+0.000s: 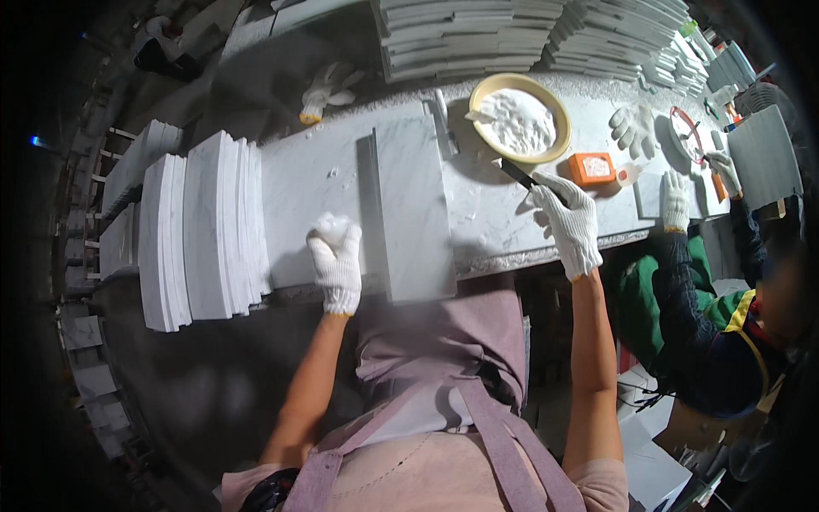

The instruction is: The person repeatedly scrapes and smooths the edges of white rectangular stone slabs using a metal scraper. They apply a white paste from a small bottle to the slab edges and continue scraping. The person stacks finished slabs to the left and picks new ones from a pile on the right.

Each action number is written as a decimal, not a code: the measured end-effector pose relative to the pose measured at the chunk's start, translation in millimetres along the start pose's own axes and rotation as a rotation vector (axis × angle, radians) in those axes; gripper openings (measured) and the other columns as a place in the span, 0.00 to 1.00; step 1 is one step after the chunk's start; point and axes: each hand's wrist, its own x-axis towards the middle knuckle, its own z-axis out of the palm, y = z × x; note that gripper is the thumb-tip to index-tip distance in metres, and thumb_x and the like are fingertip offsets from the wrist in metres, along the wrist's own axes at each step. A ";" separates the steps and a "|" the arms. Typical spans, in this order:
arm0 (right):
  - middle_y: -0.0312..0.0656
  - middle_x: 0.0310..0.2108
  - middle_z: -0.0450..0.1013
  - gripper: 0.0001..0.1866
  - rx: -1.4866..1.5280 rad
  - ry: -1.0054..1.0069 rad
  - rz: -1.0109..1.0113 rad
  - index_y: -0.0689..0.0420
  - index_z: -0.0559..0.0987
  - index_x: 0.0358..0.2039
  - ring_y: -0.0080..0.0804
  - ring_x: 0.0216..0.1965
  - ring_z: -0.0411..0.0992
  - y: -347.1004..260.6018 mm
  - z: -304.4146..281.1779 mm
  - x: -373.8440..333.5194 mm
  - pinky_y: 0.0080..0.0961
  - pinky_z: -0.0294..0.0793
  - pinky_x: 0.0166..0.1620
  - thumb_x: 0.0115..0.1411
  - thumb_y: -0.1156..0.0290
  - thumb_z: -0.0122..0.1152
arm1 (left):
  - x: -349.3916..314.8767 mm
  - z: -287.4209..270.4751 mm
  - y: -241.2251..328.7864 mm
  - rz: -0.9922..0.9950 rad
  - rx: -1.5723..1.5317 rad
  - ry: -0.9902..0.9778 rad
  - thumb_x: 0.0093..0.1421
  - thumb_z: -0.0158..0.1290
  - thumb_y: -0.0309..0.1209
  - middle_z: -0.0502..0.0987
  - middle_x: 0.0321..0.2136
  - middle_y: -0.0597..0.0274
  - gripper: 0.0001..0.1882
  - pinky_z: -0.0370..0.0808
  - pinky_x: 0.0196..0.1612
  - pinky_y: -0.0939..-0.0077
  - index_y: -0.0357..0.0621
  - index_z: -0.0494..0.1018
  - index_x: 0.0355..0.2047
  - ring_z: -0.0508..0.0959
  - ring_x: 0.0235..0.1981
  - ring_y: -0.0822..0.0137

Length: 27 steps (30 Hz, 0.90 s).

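1 veined slab (414, 205) lies on the desk (294, 179) between the hands, right of the nearer left hand (339, 264), whose fingers clutch a white wad (333, 226). The right hand's (567, 220) fingers grip a dark-bladed scraper (514, 174). Lengthwise, the slab points away from the person, near end overhanging.

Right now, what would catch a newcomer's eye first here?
Probably the yellow bowl of white material on the table's far side. Then the person's gloved right hand, holding a dark tool near the bowl, and the left hand, with a whitish wad, left of a long marbled slab. Stacks of pale slabs rise beyond the bowl.
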 end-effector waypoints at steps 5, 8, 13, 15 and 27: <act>0.32 0.30 0.80 0.18 0.081 -0.015 0.134 0.60 0.84 0.56 0.13 0.22 0.72 30.2 21.6 -74.5 0.12 0.70 0.23 0.68 0.68 0.68 | 16.9 4.6 -14.7 0.100 0.120 0.019 0.62 0.68 0.29 0.73 0.55 0.56 0.28 0.76 0.58 0.65 0.41 0.67 0.58 0.76 0.51 0.62; 0.35 0.32 0.81 0.19 0.197 -0.063 0.169 0.60 0.82 0.57 0.15 0.23 0.74 51.7 40.7 -106.7 0.13 0.70 0.23 0.68 0.67 0.68 | 17.2 13.1 -17.6 0.111 0.141 0.031 0.61 0.68 0.31 0.73 0.54 0.55 0.30 0.77 0.56 0.65 0.40 0.68 0.60 0.76 0.51 0.62; 0.34 0.34 0.80 0.18 0.081 -0.010 0.120 0.60 0.82 0.57 0.15 0.24 0.75 74.5 70.3 -126.3 0.14 0.71 0.23 0.69 0.70 0.67 | 14.0 16.1 -17.3 0.150 0.080 0.061 0.61 0.68 0.27 0.73 0.53 0.57 0.30 0.76 0.56 0.67 0.39 0.67 0.60 0.76 0.50 0.65; 0.34 0.34 0.80 0.17 0.032 0.016 0.035 0.60 0.83 0.56 0.16 0.25 0.76 82.4 81.0 -124.8 0.14 0.71 0.25 0.68 0.73 0.67 | 13.3 15.6 -17.9 0.145 0.042 0.050 0.61 0.67 0.27 0.73 0.53 0.57 0.30 0.76 0.57 0.67 0.39 0.67 0.61 0.76 0.51 0.65; 0.39 0.43 0.81 0.22 0.090 0.196 -0.216 0.61 0.77 0.63 0.21 0.33 0.77 90.9 95.4 -129.8 0.19 0.78 0.34 0.69 0.79 0.62 | 13.4 16.2 -26.1 0.208 0.074 0.076 0.60 0.68 0.25 0.75 0.53 0.55 0.30 0.78 0.56 0.66 0.40 0.66 0.59 0.77 0.50 0.64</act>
